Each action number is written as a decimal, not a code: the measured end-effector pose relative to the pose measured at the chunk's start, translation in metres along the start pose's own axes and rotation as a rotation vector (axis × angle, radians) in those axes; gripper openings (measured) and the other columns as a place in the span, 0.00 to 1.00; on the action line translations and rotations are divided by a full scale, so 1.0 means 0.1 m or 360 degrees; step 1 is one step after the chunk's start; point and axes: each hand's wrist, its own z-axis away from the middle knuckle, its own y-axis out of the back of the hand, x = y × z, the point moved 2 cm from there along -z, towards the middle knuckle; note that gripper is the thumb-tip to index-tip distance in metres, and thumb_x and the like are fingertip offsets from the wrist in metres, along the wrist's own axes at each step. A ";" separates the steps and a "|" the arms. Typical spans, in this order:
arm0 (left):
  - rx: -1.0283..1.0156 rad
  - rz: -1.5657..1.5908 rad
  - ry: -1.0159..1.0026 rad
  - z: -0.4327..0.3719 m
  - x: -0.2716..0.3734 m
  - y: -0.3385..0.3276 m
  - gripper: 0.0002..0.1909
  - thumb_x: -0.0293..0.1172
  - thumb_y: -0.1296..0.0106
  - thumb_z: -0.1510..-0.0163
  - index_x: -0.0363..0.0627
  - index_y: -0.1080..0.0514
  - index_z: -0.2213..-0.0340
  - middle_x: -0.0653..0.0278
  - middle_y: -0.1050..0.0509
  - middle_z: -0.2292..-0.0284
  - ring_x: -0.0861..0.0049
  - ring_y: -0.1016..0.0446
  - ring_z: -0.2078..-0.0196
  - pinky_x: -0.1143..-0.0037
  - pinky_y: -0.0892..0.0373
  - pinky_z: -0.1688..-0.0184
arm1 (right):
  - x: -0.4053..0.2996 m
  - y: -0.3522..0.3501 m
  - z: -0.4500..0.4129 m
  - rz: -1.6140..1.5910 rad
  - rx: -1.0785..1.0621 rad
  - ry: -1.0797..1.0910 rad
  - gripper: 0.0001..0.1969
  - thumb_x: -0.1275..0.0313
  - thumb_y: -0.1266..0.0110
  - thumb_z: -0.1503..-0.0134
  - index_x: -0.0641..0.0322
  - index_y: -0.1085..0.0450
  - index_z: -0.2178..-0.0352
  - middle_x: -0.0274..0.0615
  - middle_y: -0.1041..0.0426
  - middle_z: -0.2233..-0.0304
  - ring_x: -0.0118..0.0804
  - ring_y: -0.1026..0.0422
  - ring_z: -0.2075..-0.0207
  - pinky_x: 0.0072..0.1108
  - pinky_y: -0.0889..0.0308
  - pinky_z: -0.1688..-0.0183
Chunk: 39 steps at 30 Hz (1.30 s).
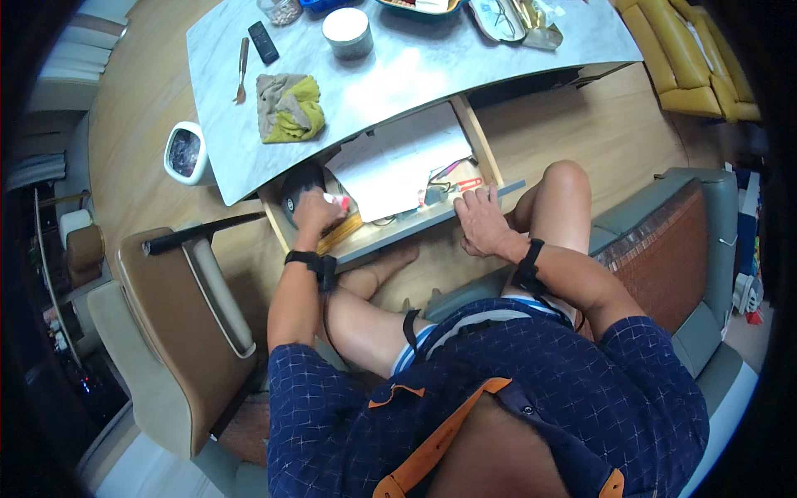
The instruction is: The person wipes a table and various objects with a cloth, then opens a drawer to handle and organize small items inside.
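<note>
My left hand point(314, 213) reaches into the left part of an open drawer, its fingers closed on a small red-and-white object point(341, 203), too blurred to name. Beside and beneath that hand are a dark rounded case point(301, 180) and a yellow slatted item point(344, 233). My right hand point(484, 221) grips the right end of the grey drawer front point(411, 227), fingers over its top edge. White paper sheets point(398, 165) cover the drawer's middle. Near my right fingers lie an orange-red handled item point(469, 183) and several pen-like things point(449, 169).
On the marble-patterned tabletop point(405, 81) are a folded grey-and-yellow cloth point(289, 109), a fork point(242, 71), a remote control point(263, 42), a lidded tub point(347, 34) and an open glasses case point(498, 18). A white bin point(185, 154) stands at left, near a brown chair point(168, 330).
</note>
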 end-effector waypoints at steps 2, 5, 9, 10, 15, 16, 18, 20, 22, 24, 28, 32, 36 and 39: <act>0.0081 0.0416 0.0001 0.05 -0.43 0.13 0.22 0.41 0.38 0.54 0.35 0.27 0.64 0.48 0.22 0.64 0.61 0.21 0.65 0.66 0.25 0.63 | -0.07 0.04 0.00 0.0020 0.0052 0.0017 0.35 0.55 0.36 0.58 0.65 0.37 0.53 0.52 0.35 0.55 0.53 0.36 0.50 0.55 0.54 0.40; -0.0231 0.1625 0.0209 0.28 -0.46 0.35 0.13 0.32 0.40 0.48 0.40 0.30 0.64 0.57 0.23 0.69 0.75 0.22 0.74 0.78 0.27 0.78 | 0.01 0.04 0.03 -0.0017 -0.0045 -0.0007 0.35 0.55 0.37 0.58 0.65 0.37 0.52 0.53 0.36 0.54 0.53 0.37 0.48 0.56 0.56 0.40; -0.0403 0.2434 0.0092 0.59 -0.35 0.48 0.14 0.28 0.47 0.41 0.39 0.34 0.55 0.57 0.24 0.64 0.70 0.21 0.70 0.78 0.22 0.73 | 0.05 0.19 -0.06 -0.0113 -0.0033 -0.0049 0.35 0.55 0.38 0.57 0.68 0.36 0.52 0.55 0.32 0.53 0.54 0.34 0.49 0.50 0.49 0.41; -0.0547 0.2575 -0.0013 0.64 -0.29 0.48 0.16 0.27 0.49 0.40 0.39 0.36 0.51 0.56 0.25 0.61 0.69 0.21 0.66 0.77 0.20 0.69 | 0.10 0.27 -0.19 -0.0509 -0.0117 0.0005 0.38 0.54 0.38 0.58 0.70 0.38 0.50 0.56 0.32 0.53 0.56 0.33 0.49 0.47 0.44 0.42; -0.0703 0.2772 -0.0210 0.90 0.26 0.56 0.19 0.26 0.49 0.41 0.39 0.37 0.49 0.56 0.26 0.58 0.70 0.22 0.61 0.77 0.20 0.66 | -0.17 0.72 -0.52 -0.2076 0.0097 0.0188 0.30 0.56 0.41 0.46 0.72 0.34 0.52 0.50 0.25 0.62 0.42 0.26 0.59 0.29 0.30 0.57; -0.0731 0.2723 -0.0250 0.92 0.36 0.57 0.20 0.26 0.48 0.42 0.40 0.37 0.49 0.56 0.26 0.57 0.69 0.22 0.61 0.76 0.20 0.65 | -0.23 0.84 -0.56 -0.2060 0.0105 0.0180 0.30 0.56 0.41 0.46 0.72 0.34 0.52 0.50 0.25 0.62 0.42 0.26 0.59 0.29 0.30 0.57; -0.0780 0.2642 -0.0362 0.92 0.51 0.54 0.23 0.25 0.47 0.44 0.40 0.38 0.48 0.57 0.25 0.57 0.70 0.22 0.61 0.75 0.20 0.63 | -0.33 1.01 -0.61 -0.2498 -0.0133 0.0112 0.26 0.59 0.41 0.43 0.71 0.33 0.52 0.45 0.24 0.67 0.30 0.26 0.65 0.22 0.28 0.66; -0.0810 0.2597 -0.0397 0.93 0.64 0.50 0.23 0.24 0.47 0.44 0.40 0.38 0.47 0.58 0.26 0.57 0.71 0.22 0.60 0.76 0.21 0.64 | -0.35 1.03 -0.69 -0.2427 -0.0126 0.0138 0.24 0.60 0.41 0.43 0.70 0.33 0.53 0.43 0.25 0.69 0.28 0.26 0.67 0.20 0.29 0.69; -0.0878 0.2500 -0.0445 0.90 0.73 0.42 0.24 0.27 0.46 0.43 0.41 0.39 0.46 0.58 0.27 0.55 0.71 0.24 0.56 0.74 0.21 0.63 | -0.30 0.99 -0.74 -0.2315 -0.0130 0.0039 0.20 0.62 0.42 0.43 0.70 0.30 0.58 0.37 0.26 0.72 0.26 0.27 0.73 0.18 0.30 0.74; -0.0889 0.2550 -0.0304 0.83 0.72 0.38 0.24 0.29 0.46 0.43 0.42 0.38 0.46 0.58 0.28 0.54 0.68 0.24 0.55 0.71 0.22 0.61 | -0.23 0.98 -0.69 -0.2453 -0.0131 -0.0103 0.18 0.62 0.42 0.43 0.69 0.30 0.60 0.37 0.26 0.72 0.26 0.27 0.73 0.18 0.30 0.74; -0.0512 0.2142 0.0249 0.27 0.38 -0.09 0.28 0.38 0.45 0.43 0.42 0.40 0.45 0.57 0.31 0.51 0.64 0.27 0.53 0.64 0.25 0.56 | 0.07 0.79 -0.63 -0.2547 -0.0095 -0.0447 0.17 0.61 0.43 0.43 0.67 0.30 0.63 0.36 0.28 0.72 0.25 0.28 0.74 0.18 0.29 0.74; -0.0119 0.1545 0.0486 -0.34 0.08 -0.69 0.28 0.36 0.43 0.48 0.32 0.36 0.49 0.54 0.31 0.51 0.63 0.29 0.51 0.58 0.33 0.51 | 0.25 0.66 -0.51 -0.2529 -0.0097 -0.0596 0.15 0.63 0.44 0.44 0.66 0.30 0.65 0.34 0.30 0.74 0.25 0.30 0.76 0.18 0.31 0.75; -0.0262 0.1845 0.0437 -0.41 0.53 -0.63 0.28 0.32 0.42 0.51 0.23 0.34 0.52 0.49 0.25 0.58 0.58 0.24 0.57 0.62 0.28 0.62 | 0.46 0.46 -0.30 -0.2372 -0.0060 -0.0721 0.12 0.65 0.42 0.44 0.65 0.30 0.68 0.32 0.31 0.77 0.24 0.31 0.77 0.18 0.35 0.77; -0.0232 0.1898 0.0504 -0.48 0.54 -0.62 0.26 0.23 0.45 0.57 0.22 0.33 0.54 0.45 0.25 0.60 0.60 0.23 0.60 0.70 0.27 0.61 | 0.38 0.39 -0.31 -0.2458 -0.0092 -0.0758 0.11 0.65 0.42 0.44 0.63 0.30 0.68 0.32 0.31 0.77 0.24 0.31 0.78 0.18 0.35 0.77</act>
